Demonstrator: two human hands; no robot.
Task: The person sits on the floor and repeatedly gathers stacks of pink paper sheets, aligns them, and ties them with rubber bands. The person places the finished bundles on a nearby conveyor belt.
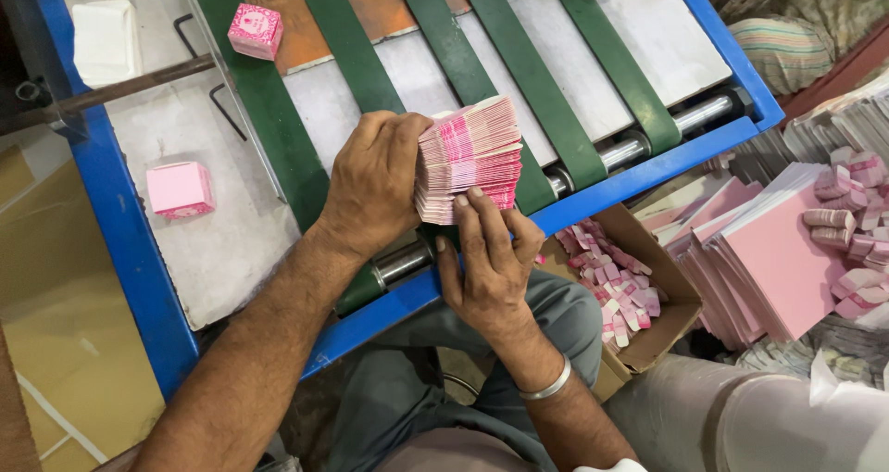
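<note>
A thick stack of flat pink-and-white printed cartons [470,157] is held on edge over the end of a machine with green conveyor belts [352,46]. My left hand [375,180] grips the stack's left side from above. My right hand [489,259], with a metal bangle on the wrist, supports it from below with fingertips on its lower front edge. Both hands press the stack together just above the blue frame [639,171] and the steel roller [648,138].
Two folded pink boxes stand on the machine bed, one [255,30] at the top and another [180,189] at the left. A cardboard box of pink scraps [620,287] sits below right. Piles of pink sheets [778,250] lie at the right.
</note>
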